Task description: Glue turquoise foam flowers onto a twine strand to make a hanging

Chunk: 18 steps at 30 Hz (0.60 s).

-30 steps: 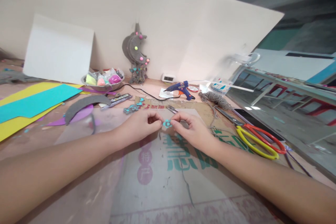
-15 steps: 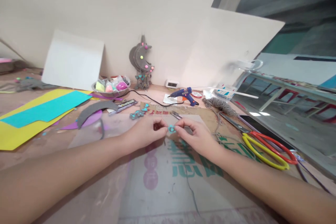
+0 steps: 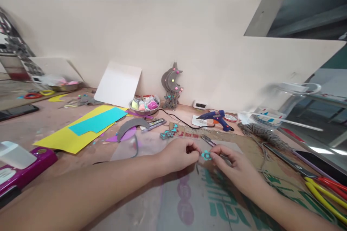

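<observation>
A small turquoise flower-shaped piece (image 3: 206, 155) with a grey ring on it is between my hands, above the cardboard. My right hand (image 3: 229, 160) pinches its right edge between thumb and forefinger. On its left side, my left hand (image 3: 180, 155) is closed, with a short dark strand (image 3: 197, 168) hanging below its fingertips. More small turquoise and grey pieces (image 3: 167, 134) lie beyond my left hand. A cutter (image 3: 208, 140) rests on the cardboard just behind my fingers.
Behind stand a blue glue gun (image 3: 217, 116), a bowl of coloured clay (image 3: 145, 105) and a grey moon ornament (image 3: 172, 81). Yarn (image 3: 260, 135) and scissors (image 3: 298, 169) lie right. Yellow sheet (image 3: 73, 142), turquoise sheet (image 3: 99, 121) and a magenta tool (image 3: 40, 162) are left.
The view has turned left and upward, bringing in the magenta tool and a phone. The flower piece now faces the camera more, and my left fingertips sit slightly away from it.
</observation>
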Tool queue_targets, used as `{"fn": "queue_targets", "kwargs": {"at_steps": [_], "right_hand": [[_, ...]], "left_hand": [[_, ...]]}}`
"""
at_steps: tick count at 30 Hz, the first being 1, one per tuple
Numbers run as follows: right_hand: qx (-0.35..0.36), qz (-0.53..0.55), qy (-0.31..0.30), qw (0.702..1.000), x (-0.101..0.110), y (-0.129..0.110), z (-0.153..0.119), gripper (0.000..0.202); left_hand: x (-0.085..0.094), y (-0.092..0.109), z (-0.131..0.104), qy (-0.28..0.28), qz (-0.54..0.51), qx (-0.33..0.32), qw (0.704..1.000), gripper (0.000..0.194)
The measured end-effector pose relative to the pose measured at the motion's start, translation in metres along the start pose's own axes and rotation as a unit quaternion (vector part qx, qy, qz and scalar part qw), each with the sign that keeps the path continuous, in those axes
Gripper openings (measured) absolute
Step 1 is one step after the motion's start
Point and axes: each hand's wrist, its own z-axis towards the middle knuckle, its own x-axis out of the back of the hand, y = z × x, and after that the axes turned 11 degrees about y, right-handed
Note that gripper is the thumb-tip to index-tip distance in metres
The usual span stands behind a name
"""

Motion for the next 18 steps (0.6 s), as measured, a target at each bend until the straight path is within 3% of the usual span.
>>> {"fn": "queue_targets", "kwargs": {"at_steps": [7,12,18], "right_hand": [[-0.023,0.021,0.036,0.999,0.0012,0.0003,0.0006,0.025],[-0.031,0.030,0.042,0.998,0.0015,-0.0033,-0.0008,0.024],[-0.020,0.038,0.028,0.999,0.0014,-0.0011,-0.0017,0.026]], "left_hand": [[0.0023,-0.0010,0.0015,-0.019,-0.040,-0.008,0.999,0.024],[0.0033,-0.0001,0.0010,0.005,-0.025,-0.038,0.999,0.029],[0.0008,0.0014,-0.0015,-0.015,-0.033,0.007,0.999,0.015]]}}
